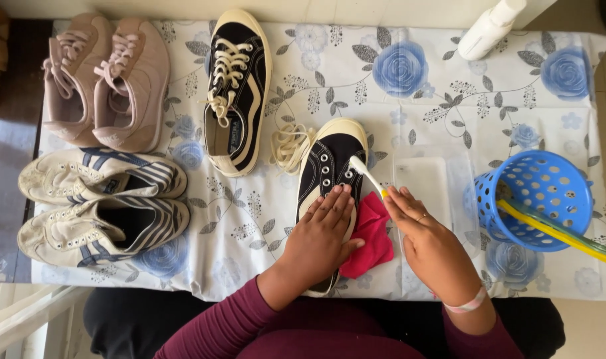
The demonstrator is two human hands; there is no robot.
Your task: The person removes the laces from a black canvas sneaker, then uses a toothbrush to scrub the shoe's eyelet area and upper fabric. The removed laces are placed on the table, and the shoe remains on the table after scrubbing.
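Flowery blue and white cloth (pixel 436 100) over the table. Near the middle, a black shoe (pixel 326 169) with its laces out, toe pointing far. Left hand (pixel 319 236) flat on that shoe, pressing it down, fingers together. Right hand (pixel 426 242) closed on a toothbrush (pixel 364 171), white head touching the toe. Red rag (pixel 371 236) between both hands, just beside the shoe. Loose laces (pixel 288 146) just left of the toe. Other black shoe (pixel 236 86) far left, laces in, looks not yet done. Pink shoes (pixel 107 80) and white striped shoes (pixel 100 206) waiting at the left edge. Blue basket (pixel 549 193) tipped over on the right. White bottle (pixel 486 26) far right. Seems like early scrubbing, lots left.
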